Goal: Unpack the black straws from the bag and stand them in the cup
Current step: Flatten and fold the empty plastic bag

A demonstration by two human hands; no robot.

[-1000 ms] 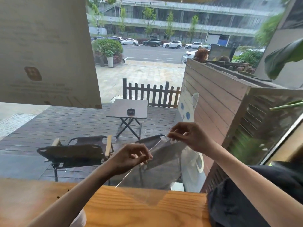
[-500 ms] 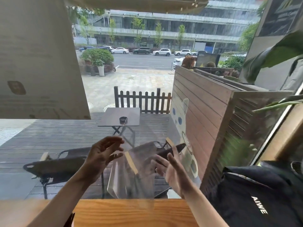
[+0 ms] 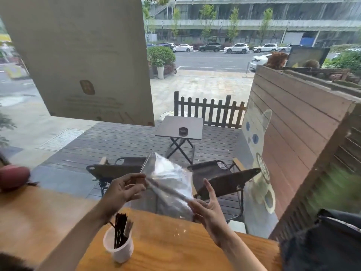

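Observation:
A clear, empty-looking plastic bag hangs in the air above the wooden counter, stretched between my two hands. My left hand pinches the bag's upper left edge with its fingertips. My right hand pinches the lower right end between thumb and fingers, its index finger pointing up. Below my left forearm a white translucent cup stands on the counter. A bunch of black straws stands upright in it.
A window pane runs right behind the counter's far edge, with a large poster stuck on it. A black bag lies at the right end of the counter and a red rounded object at the left.
My hands were spread open around the loose bag half a second ago; now both pinch it. The view has tipped down, bringing the cup with the straws into sight.

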